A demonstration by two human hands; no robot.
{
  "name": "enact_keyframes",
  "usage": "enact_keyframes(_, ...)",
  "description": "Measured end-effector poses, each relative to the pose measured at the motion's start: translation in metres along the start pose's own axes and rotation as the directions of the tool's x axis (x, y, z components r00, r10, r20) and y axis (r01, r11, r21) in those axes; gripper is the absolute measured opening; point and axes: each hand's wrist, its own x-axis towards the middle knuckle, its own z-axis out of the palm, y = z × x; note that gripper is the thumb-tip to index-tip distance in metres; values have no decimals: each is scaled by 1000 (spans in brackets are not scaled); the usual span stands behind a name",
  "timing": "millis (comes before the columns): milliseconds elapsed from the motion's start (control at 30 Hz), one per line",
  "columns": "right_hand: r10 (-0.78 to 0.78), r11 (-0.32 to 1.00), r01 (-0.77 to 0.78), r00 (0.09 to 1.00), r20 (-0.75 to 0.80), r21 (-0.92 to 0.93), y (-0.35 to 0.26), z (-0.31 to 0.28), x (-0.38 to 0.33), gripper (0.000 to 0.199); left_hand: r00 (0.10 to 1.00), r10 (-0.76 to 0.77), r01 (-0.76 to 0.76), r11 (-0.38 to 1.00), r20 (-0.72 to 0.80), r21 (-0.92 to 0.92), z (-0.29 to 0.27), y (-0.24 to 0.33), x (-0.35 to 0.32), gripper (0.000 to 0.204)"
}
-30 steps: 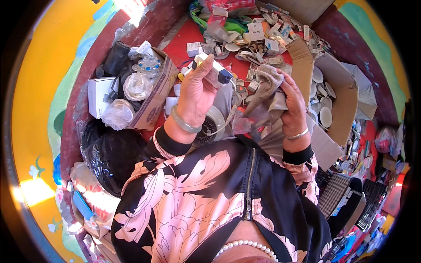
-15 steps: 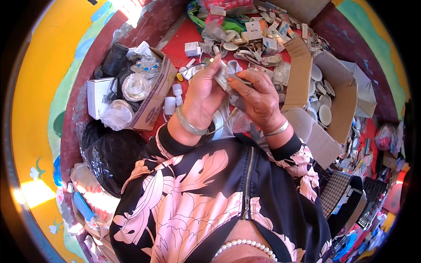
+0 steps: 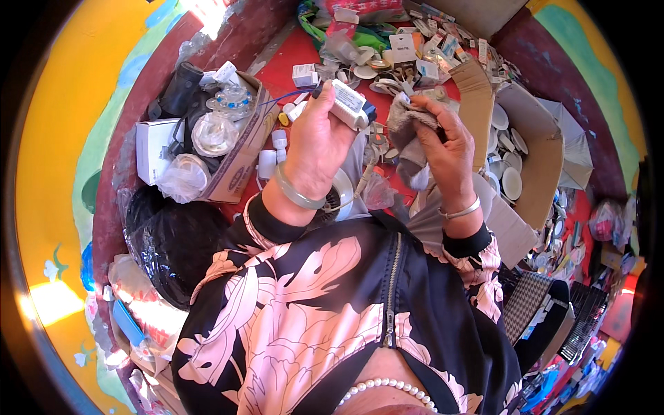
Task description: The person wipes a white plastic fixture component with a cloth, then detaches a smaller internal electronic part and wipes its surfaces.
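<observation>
Red floor (image 3: 290, 52) — left hand (image 3: 318, 142) gripping white box (image 3: 348, 102)

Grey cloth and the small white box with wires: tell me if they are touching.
Apart. The head view shows the grey cloth bunched in the right hand, the white box in the left hand, and floor clutter showing between them.

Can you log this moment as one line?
left hand: holds small white box | right hand: holds grey cloth
</observation>
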Motion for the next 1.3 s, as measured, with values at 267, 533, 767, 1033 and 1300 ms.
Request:
enact_keyframes(267, -508, 697, 552, 830, 228, -457, -20, 31, -10, 32, 997, -63, 61, 997, 53, 52, -1, -7, 0, 24)
enact_keyframes(533, -121, 970, 152, 978, 169, -190, -11, -6, -16, 25, 990, -69, 72, 997, -123, 18, 4, 0, -4, 26)
enact_keyframes(767, -273, 926, 291, 956, 107, -240, -23, -2, -12, 28, 994, -107, 108, 986, -12, 129, 12, -4, -8, 28)
enact_keyframes(1033, -448, 766, 504, 864, 231, -399, -26, 9, -10, 37, 1000, -22, 20, 986, 9, 168, 23, -11, -18, 20)
enact_keyframes(1300, -354, 887, 392, 916, 187, -244, -22, 10, -11, 30, 1000, 24, -21, 987, -11, 160, 22, -17, -16, 17)
